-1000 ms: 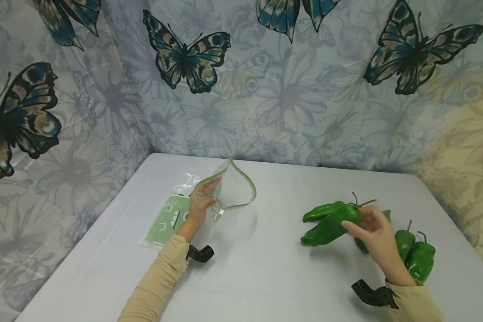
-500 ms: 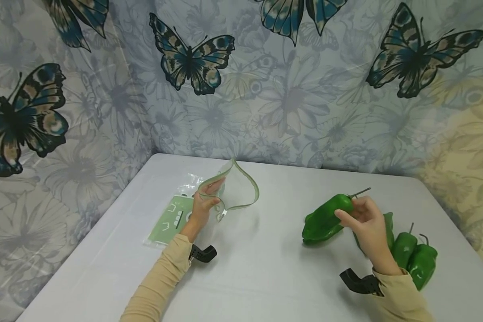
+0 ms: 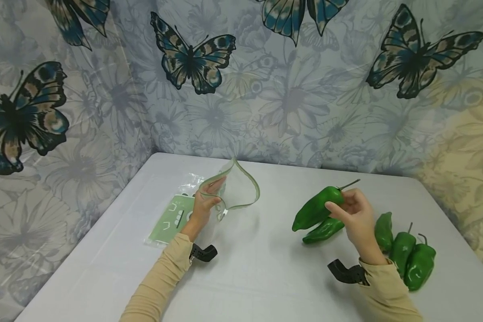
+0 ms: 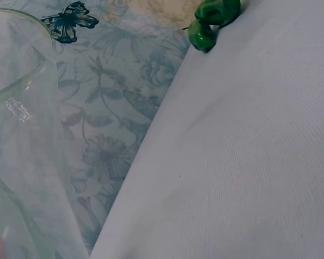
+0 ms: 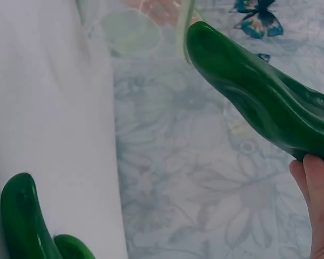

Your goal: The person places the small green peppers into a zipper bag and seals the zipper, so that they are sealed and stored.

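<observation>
A green pepper (image 3: 317,209) is being pinched near its stem end by the right hand (image 3: 355,215), its tip slanting down beyond the grip; a clear bag (image 3: 241,205) is being held, mouth gaping, by the left hand (image 3: 204,206). Light, firm, slippery handling is being suggested by the gloss; the broad shoulder is probably being favoured for hold.

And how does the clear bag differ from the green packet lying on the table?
The clear bag is held open by the left hand; the green packet lies flat on the table. The clear bag is see-through with a pale-green rim, while the green packet is mostly green with white markings. Both show clear plastic.
</observation>
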A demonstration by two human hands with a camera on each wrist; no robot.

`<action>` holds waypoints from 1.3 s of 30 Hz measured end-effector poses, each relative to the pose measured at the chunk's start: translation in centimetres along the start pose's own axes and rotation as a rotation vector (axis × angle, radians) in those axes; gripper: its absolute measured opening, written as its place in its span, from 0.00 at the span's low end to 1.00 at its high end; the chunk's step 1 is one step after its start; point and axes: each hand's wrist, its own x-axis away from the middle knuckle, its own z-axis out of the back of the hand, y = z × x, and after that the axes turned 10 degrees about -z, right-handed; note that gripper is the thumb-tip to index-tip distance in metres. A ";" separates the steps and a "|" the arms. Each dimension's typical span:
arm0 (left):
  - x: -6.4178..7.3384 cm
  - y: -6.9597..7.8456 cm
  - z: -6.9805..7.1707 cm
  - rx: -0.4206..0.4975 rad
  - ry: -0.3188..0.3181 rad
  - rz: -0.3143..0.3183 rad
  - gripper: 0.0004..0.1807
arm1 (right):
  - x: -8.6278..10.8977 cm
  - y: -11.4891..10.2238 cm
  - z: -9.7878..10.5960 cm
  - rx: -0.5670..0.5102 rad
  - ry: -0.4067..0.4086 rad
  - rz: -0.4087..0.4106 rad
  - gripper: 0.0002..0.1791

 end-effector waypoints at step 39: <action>0.0 0.3 -0.4 -0.009 -0.021 0.042 0.48 | -2.9 0.3 -5.9 -0.179 -0.141 0.075 0.17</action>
